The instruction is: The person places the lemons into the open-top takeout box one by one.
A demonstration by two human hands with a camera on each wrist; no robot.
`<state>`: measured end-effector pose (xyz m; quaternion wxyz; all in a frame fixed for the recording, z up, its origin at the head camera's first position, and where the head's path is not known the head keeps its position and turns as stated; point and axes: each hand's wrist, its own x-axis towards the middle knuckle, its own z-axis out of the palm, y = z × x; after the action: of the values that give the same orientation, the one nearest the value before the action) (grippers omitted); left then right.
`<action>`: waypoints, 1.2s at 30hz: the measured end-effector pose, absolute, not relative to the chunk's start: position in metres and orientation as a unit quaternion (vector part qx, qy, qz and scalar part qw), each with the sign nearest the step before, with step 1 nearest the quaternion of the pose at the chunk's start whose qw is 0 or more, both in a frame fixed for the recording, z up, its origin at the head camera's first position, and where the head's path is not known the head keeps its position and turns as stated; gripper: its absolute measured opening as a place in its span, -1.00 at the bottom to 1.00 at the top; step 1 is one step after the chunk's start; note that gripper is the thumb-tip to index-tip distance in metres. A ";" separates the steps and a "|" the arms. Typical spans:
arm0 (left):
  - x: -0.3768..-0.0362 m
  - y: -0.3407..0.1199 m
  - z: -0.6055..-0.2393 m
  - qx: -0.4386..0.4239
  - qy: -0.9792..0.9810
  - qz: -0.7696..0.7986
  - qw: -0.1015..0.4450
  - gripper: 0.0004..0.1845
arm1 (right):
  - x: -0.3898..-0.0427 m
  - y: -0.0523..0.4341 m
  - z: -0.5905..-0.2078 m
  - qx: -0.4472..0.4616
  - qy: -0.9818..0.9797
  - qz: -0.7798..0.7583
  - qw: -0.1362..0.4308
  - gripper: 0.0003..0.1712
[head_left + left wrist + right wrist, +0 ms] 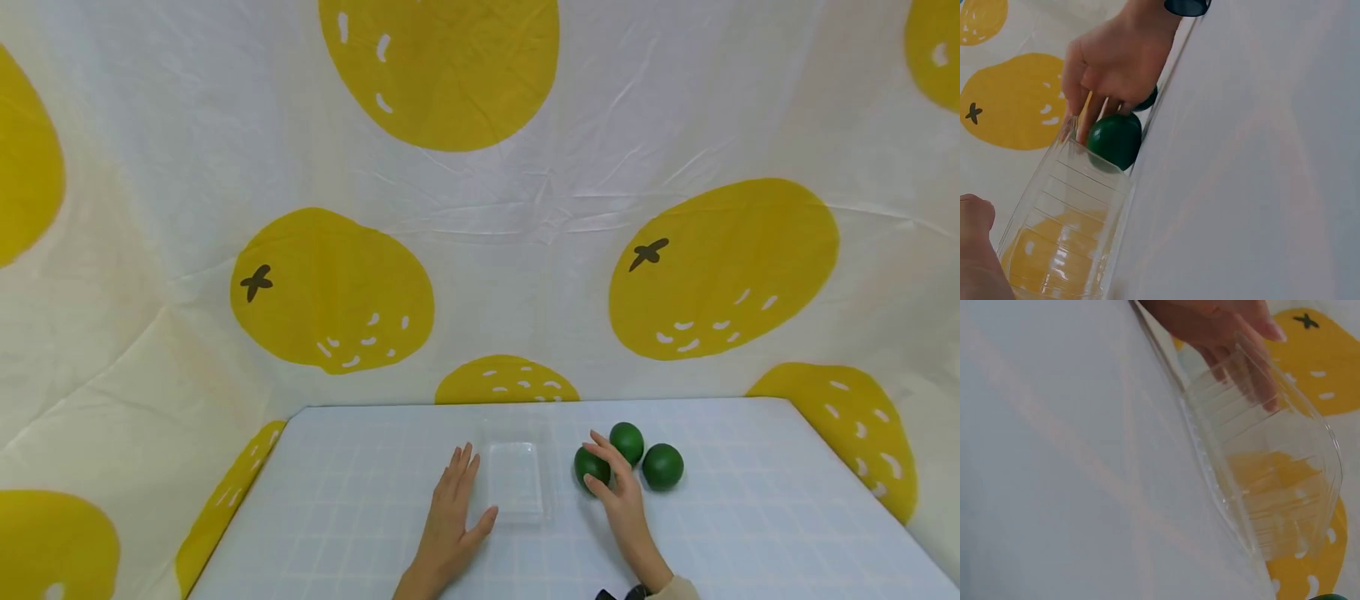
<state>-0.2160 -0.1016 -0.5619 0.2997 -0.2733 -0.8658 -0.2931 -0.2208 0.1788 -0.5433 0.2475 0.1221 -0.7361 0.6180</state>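
Observation:
A clear plastic box (514,518) stands on the table in the middle of the head view. My left hand (452,523) is flat at its left side, fingers straight and thumb spread; whether it touches the wall is unclear. In the right wrist view its fingers (1269,394) show through the plastic. On the box's right, my right hand (617,490) is around a dark green round fruit (582,471), fingers loosely bent. In the left wrist view the fingers reach behind that fruit (1116,140) and no firm grip shows. The fruit's exact kind is unclear.
Two more dark green round fruits (627,440) lie just right of the right hand, the nearer one (663,467) farther right. A pale checked cloth (360,500) covers the table. Behind hangs a white curtain (517,292) with yellow fruit prints.

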 end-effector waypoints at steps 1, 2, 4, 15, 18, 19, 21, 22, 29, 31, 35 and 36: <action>-0.216 -0.101 -0.563 -0.273 -0.867 -0.292 0.299 -0.22 | -0.221 0.179 -0.547 0.126 -0.742 0.611 0.246 -0.52; -0.216 -0.101 -0.563 -0.272 -0.868 -0.291 0.295 -0.22 | -0.221 0.179 -0.549 0.126 -0.750 0.603 0.241 -0.50; -0.215 -0.101 -0.563 -0.271 -0.871 -0.294 0.285 -0.22 | -0.221 0.180 -0.552 0.124 -0.767 0.586 0.230 -0.46; -0.213 -0.100 -0.563 -0.268 -0.876 -0.290 0.278 -0.23 | -0.218 0.180 -0.551 0.086 -0.819 0.536 0.187 -0.32; -0.213 -0.100 -0.562 -0.266 -0.878 -0.290 0.273 -0.22 | -0.219 0.180 -0.552 0.081 -0.826 0.520 0.202 -0.30; -0.213 -0.100 -0.562 -0.266 -0.878 -0.289 0.272 -0.21 | -0.220 0.180 -0.553 0.078 -0.828 0.517 0.205 -0.28; -0.213 -0.100 -0.561 -0.265 -0.880 -0.290 0.268 -0.21 | -0.222 0.180 -0.554 0.069 -0.831 0.513 0.206 -0.25; -0.213 -0.100 -0.561 -0.263 -0.881 -0.292 0.265 -0.21 | -0.222 0.180 -0.554 0.064 -0.833 0.511 0.204 -0.24; -0.211 -0.098 -0.561 -0.257 -0.887 -0.298 0.244 -0.20 | -0.225 0.181 -0.556 0.051 -0.840 0.500 0.203 -0.20; -0.211 -0.097 -0.561 -0.258 -0.887 -0.297 0.242 -0.20 | -0.224 0.181 -0.557 0.049 -0.842 0.499 0.202 -0.19; -0.211 -0.097 -0.560 -0.257 -0.888 -0.297 0.239 -0.20 | -0.224 0.181 -0.557 0.040 -0.840 0.502 0.203 -0.19; -0.211 -0.097 -0.560 -0.257 -0.888 -0.296 0.239 -0.20 | -0.224 0.181 -0.558 0.038 -0.839 0.504 0.200 -0.19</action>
<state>-0.2107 -0.0967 -0.5600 0.2391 -0.2569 -0.8882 -0.2965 -0.2237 0.1808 -0.5575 0.2004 0.0382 -0.8391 0.5043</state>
